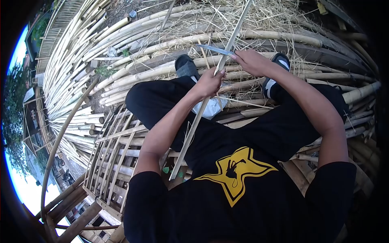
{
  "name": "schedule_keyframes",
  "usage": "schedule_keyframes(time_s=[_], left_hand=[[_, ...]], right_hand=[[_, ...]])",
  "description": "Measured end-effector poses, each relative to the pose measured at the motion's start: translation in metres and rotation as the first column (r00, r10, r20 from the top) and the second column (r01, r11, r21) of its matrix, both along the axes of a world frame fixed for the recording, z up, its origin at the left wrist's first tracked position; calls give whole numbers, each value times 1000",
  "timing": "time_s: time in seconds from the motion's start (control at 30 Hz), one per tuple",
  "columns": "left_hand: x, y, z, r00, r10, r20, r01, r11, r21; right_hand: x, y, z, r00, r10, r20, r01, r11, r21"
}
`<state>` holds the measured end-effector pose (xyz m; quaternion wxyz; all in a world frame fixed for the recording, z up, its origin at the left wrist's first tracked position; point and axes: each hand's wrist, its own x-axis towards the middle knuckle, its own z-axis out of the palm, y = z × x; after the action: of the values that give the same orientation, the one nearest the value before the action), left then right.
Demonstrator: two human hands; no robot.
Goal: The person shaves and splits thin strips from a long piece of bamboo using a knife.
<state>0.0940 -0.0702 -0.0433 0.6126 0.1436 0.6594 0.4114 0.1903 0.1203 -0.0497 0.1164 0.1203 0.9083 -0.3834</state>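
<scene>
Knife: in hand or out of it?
In hand: the right hand grips the knife by its handle, with the blade out across the strip. Cannot tell if it touches.

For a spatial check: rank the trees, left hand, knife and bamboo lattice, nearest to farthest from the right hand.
1. Knife, in the right hand's grip
2. Left hand, just leftward
3. Bamboo lattice, lower left
4. Trees, far left background
</scene>
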Motion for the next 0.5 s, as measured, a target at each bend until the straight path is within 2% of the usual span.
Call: schedule_keyframes(time_s=[0.07, 0.13, 0.17, 0.3, 0.37, 0.43, 0.47, 0.5], left_hand=[[1, -2, 4, 1000, -14, -1, 14, 1000, -12], [1, -4, 8, 994, 18, 108, -17, 1000, -12], [1, -4, 9, 994, 19, 109, -17, 1000, -13], [1, -4, 9, 999, 4, 38, -3, 1000, -30], [1, -6, 7, 1000, -19, 4, 19, 999, -34], [4, -11, 4, 991, -35, -128, 33, 999, -12], [4, -14, 1, 991, -38, -129, 36, 999, -14], [4, -17, -5, 936, -117, -332, 124, 992, 0]], right_hand=[[3, 0, -1, 998, 30, -57, -30, 1000, 4], [6, -1, 0, 998, 26, -52, -27, 1000, -5], [7, -2, 1, 998, 27, -50, -28, 1000, -12], [11, -2, -3, 996, 40, -83, -40, 999, 5], [11, -1, -5, 996, 54, -73, -49, 996, 69], [12, 7, -12, 998, 23, -51, -21, 999, 47], [12, 9, -13, 1000, -10, -30, 11, 1000, 26], [14, 9, -15, 999, -13, -31, 14, 1000, 25]])
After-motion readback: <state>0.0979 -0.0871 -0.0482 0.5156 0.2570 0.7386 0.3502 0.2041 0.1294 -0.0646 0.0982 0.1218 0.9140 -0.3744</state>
